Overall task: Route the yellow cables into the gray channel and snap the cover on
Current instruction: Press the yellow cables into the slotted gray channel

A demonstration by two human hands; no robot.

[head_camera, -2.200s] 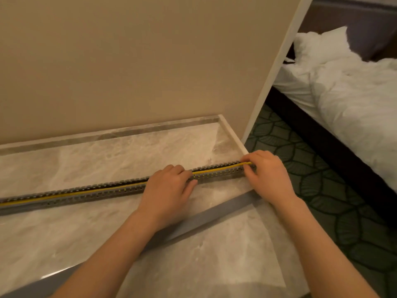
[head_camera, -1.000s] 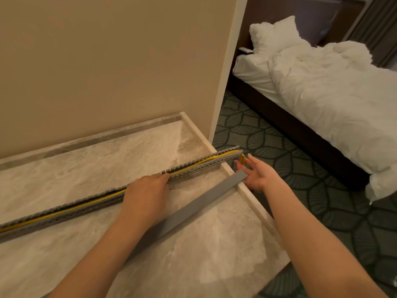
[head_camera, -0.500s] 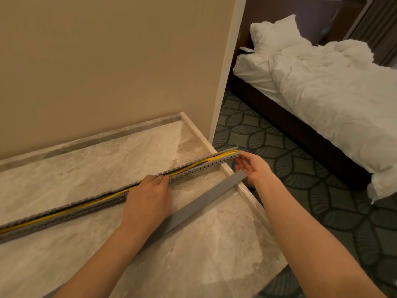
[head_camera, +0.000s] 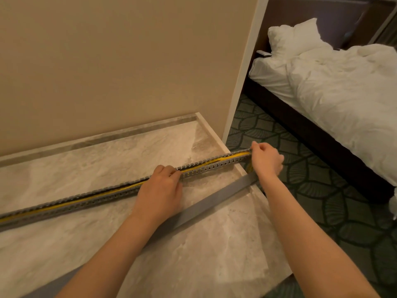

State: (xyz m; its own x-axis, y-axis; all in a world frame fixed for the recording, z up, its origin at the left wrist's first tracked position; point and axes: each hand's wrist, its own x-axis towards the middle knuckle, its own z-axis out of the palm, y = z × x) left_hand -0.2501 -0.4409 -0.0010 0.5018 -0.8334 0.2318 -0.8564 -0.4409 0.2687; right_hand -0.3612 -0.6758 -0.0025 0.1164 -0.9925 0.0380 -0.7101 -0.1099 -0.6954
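Lying slantwise across the marble ledge (head_camera: 64, 244), the gray channel (head_camera: 90, 195) held the yellow cables (head_camera: 64, 204) between its slotted walls. The left hand (head_camera: 160, 191) rested palm-down on its middle, fingers curled over the near wall. The right hand (head_camera: 266, 161) was closed around the channel's far end, which overhung the ledge. The flat gray cover (head_camera: 214, 200) lay loose just beside it, passing under the left forearm

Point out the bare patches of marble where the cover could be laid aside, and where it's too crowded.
Free: the marble top between the wall and the gray channel, and the near corner right of the cover. Crowded: the strip between channel and cover, under the left hand, and the channel's end at the right hand.
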